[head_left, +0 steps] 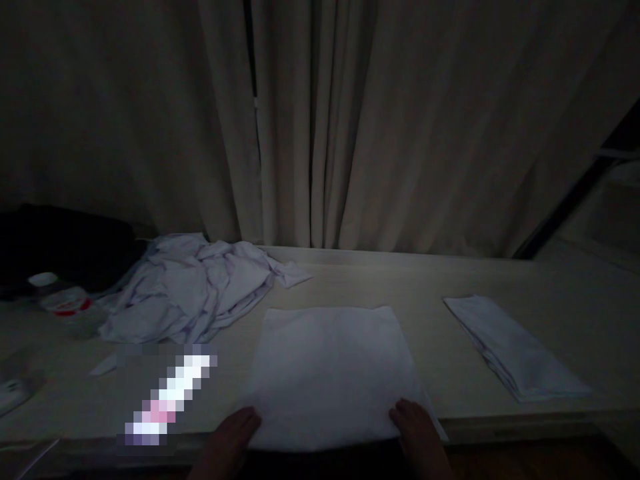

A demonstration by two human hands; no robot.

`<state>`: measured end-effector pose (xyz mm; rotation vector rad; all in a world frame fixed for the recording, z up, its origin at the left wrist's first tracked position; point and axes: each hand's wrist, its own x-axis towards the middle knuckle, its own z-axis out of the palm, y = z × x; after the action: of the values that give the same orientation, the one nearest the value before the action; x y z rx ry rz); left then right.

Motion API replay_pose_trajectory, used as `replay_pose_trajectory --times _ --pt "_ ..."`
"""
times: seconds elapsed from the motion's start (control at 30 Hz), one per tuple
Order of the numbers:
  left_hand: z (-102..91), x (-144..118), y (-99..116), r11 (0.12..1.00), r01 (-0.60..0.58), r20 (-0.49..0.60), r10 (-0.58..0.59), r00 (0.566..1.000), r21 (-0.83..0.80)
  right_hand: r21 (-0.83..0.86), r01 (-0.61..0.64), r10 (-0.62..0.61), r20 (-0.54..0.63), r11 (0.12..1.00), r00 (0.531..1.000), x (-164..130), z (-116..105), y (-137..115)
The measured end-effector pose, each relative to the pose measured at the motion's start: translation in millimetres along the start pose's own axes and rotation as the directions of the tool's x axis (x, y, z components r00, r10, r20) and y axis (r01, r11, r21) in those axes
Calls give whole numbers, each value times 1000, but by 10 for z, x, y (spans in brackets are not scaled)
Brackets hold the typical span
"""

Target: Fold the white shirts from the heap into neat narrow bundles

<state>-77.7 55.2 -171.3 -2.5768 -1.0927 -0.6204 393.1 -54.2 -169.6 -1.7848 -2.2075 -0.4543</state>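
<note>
A white cloth (pixel 330 373) lies spread in a roughly square shape at the front of the table, its near edge reaching the table's front edge. My left hand (pixel 233 430) is closed on its near left corner. At the near right corner, my right hand (pixel 415 430) grips the same cloth with bent fingers. The thumbs are hard to make out in the dim light. To the right lies a folded white cloth (pixel 515 350), a long narrow stack apart from my hands.
A crumpled heap of white cloth (pixel 190 287) sits at the back left, beside a clear bottle (pixel 65 303) with a red label and a black item (pixel 65 247). A bright, pixelated patch covers something at front left. Curtains (pixel 425 127) hang behind the table (pixel 360 283).
</note>
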Motion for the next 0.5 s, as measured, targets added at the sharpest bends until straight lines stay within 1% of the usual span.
replay_pose_trajectory --times 0.07,0.1,0.17,0.23,0.27,0.33,0.37,0.43,0.47,0.5 --pt "-170 88 -17 999 32 27 -31 999 -36 49 -39 36 54 998 998 53 -191 46" --pt "-292 173 -24 998 52 50 -50 998 -47 74 -72 66 76 995 995 108 -313 70" --pt "-593 426 -39 991 122 111 -115 987 -55 114 -136 123 109 984 986 286 -614 122" --pt "-933 766 -64 978 199 174 -186 967 -59 133 -177 159 135 975 978 538 -975 187" --pt "-1106 950 -83 969 238 186 -222 957 -70 141 -193 172 148 971 974 679 -1168 228" --pt "-1434 1296 -129 949 277 230 -238 944 -151 169 -216 190 159 962 969 956 -1557 328" --pt "-1586 1443 -153 930 310 231 -264 937 -198 197 -228 199 156 954 967 1082 -1744 388" --pt "-1859 1667 -196 885 362 269 -287 919 -293 268 -249 200 197 931 960 1295 -2095 526" --pt "-1982 1748 -211 856 399 263 -323 909 -329 298 -259 193 232 919 953 1384 -2258 601" --pt "-2095 1816 -219 823 448 231 -388 892 -348 323 -260 175 267 910 948 1467 -2411 678"
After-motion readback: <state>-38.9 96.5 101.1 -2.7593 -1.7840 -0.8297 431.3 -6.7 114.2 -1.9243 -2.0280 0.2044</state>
